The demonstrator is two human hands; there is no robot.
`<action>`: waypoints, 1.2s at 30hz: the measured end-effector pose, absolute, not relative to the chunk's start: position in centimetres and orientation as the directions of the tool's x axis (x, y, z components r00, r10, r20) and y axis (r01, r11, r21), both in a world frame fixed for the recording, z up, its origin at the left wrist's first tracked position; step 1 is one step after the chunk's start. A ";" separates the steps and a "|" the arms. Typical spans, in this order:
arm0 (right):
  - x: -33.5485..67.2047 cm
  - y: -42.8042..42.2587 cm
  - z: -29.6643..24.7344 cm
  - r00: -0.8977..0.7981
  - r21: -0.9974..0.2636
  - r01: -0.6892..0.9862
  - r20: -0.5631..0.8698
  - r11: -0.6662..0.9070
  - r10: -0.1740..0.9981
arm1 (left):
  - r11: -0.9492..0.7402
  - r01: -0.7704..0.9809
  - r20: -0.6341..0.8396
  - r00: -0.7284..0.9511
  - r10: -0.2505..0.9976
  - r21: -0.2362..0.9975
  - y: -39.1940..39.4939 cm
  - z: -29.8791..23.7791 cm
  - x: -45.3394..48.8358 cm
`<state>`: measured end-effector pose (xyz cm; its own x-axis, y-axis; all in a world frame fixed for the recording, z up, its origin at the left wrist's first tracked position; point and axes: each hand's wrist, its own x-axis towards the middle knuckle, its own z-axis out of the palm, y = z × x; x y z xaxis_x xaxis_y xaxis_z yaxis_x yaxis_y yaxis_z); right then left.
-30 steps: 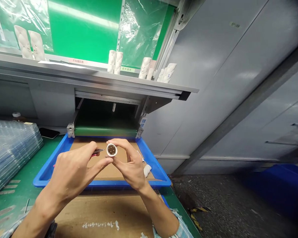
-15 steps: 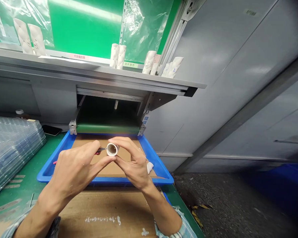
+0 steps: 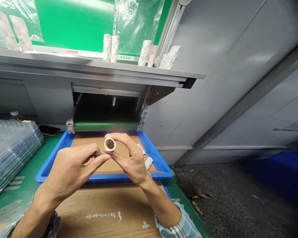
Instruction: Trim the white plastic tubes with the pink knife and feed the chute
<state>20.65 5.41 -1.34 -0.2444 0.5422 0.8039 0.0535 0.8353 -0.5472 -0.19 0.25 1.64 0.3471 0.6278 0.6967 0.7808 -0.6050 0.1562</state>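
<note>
My right hand [image 3: 130,158] grips a short white tube [image 3: 105,144] between thumb and fingers. Its open end faces me, and small light spots show on the dark inner wall. My left hand [image 3: 74,167] is closed around a small red-handled metal tool [image 3: 96,153], mostly hidden by the fingers; its exact kind cannot be made out. The tool's metal end lies just left of and below the tube's rim. Both hands are above a blue tray [image 3: 104,178] lined with brown cardboard [image 3: 83,142].
White pieces [image 3: 149,162] lie at the tray's right side. Behind it is a green conveyor belt [image 3: 104,115] carrying one small white tube [image 3: 114,101]. Several white tubes [image 3: 115,49] stand on the shelf above. Clear plastic trays [image 3: 12,148] and a phone [image 3: 49,130] sit at left.
The tool's tip has moved from the tube's left rim to lower down, away from it. My right hand has tilted the tube, showing more of its inside. The view has shifted slightly.
</note>
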 end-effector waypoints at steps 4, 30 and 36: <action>20.3 6.1 -1.3 -0.180 -0.784 -0.248 0.615 0.569 0.768 | -0.603 0.711 0.679 0.241 0.693 0.362 0.6 1.6 -0.2; 21.9 6.7 -0.1 -0.366 -0.812 -0.224 0.582 0.539 0.726 | -0.828 0.507 0.811 0.367 0.457 0.237 -5.5 2.8 3.3; 24.6 6.1 0.7 -0.403 -0.781 0.084 0.541 0.619 0.738 | -0.696 0.651 0.748 0.291 0.597 0.303 -11.5 0.2 2.5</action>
